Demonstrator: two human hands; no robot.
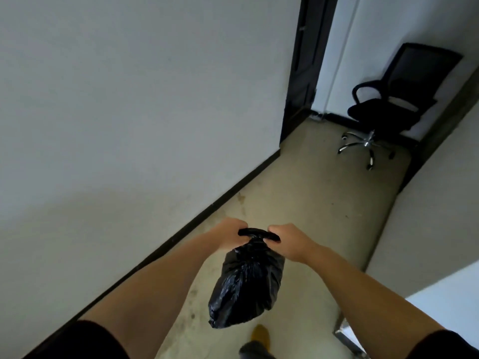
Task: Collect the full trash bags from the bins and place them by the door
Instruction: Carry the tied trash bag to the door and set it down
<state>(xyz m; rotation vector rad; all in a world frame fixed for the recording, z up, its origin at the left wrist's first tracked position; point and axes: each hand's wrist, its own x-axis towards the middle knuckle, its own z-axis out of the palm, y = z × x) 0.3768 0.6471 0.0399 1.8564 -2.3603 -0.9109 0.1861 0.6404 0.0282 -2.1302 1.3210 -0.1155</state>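
From the head view, a tied black trash bag (246, 283) is held up over the floor (311, 203), clear of it, in a corridor. Its twisted neck ends are gripped by the left hand (228, 235) and the right hand (290, 242), fingers curled round the plastic. The knot is best pulled snug and the bag kept lifted until the dark door frame (298, 73) beside the office chair (388, 104) is reached. No brand, label or writing can be read.
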